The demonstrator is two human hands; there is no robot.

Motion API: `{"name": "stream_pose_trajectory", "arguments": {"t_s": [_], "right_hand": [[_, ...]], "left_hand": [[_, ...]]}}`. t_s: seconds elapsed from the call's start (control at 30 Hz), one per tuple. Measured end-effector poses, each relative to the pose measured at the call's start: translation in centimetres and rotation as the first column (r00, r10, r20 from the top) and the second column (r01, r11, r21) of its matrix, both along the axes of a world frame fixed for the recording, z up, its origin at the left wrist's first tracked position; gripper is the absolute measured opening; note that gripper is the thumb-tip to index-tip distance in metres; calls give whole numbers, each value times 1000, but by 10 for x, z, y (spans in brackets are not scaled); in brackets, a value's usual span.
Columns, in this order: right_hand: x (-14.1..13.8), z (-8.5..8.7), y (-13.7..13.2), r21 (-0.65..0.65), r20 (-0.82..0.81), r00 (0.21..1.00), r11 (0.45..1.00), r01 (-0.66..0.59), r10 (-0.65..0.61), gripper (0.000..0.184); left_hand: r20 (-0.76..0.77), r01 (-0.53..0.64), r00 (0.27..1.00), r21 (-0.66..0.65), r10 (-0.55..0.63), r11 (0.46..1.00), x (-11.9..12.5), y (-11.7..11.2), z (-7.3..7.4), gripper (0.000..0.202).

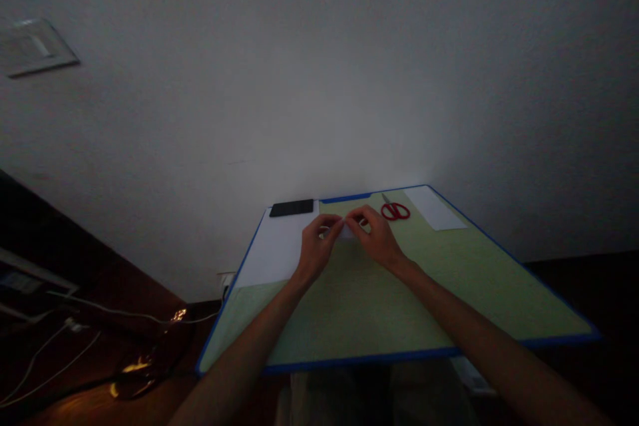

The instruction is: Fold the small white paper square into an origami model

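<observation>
My left hand [317, 246] and my right hand [374, 237] meet over the middle of the green table top. Thumb and fingers of each are pinched together, the tips nearly touching. Between them is a small whitish piece of paper [346, 232], mostly covered by the fingers; dim light blurs its outline. Red-handled scissors [395, 211] lie just beyond my right hand, blades pointing away from me. To the left of my left hand a white sheet of paper [272, 249] lies flat, with a black phone [291, 208] across its far end.
A white paper strip [434, 208] lies at the far right of the green table [379, 319], which has a blue edge and stands against a grey wall [319, 80]. White cables [130, 312] run across the dark floor at left. A switch plate [37, 46] is on the wall.
</observation>
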State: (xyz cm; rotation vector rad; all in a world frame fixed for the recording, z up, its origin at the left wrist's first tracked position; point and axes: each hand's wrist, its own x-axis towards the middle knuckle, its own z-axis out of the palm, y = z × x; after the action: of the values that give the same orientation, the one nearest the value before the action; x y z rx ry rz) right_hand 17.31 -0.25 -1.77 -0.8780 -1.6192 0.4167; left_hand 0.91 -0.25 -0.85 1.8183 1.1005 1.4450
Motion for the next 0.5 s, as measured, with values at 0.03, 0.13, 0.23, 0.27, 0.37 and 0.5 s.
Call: {"name": "stream_pose_trajectory", "arguments": {"t_s": [0.03,0.13,0.23,0.27,0.37,0.5], "right_hand": [[0,0,0,0,-3,1000,1000,-1,1,9],[0,2,-2,18,6,1000,1000,-7,7,9],[1,3,-3,52,29,1000,999,0,-2,9],[1,4,-3,65,37,999,998,6,-9,10],[3,5,-3,101,53,998,995,27,-33,12],[5,7,-2,101,0,996,991,84,-84,15]], "left_hand": [[-4,-8,1000,10,8,1000,0,0,0,21],[-23,-23,999,46,24,999,1,-1,1,19],[-52,-22,998,74,26,997,2,-3,2,17],[-54,-19,998,77,23,997,2,-4,2,18],[-49,-5,999,59,8,998,2,-4,0,22],[-41,-4,999,-4,4,1000,2,-2,-1,25]]}}
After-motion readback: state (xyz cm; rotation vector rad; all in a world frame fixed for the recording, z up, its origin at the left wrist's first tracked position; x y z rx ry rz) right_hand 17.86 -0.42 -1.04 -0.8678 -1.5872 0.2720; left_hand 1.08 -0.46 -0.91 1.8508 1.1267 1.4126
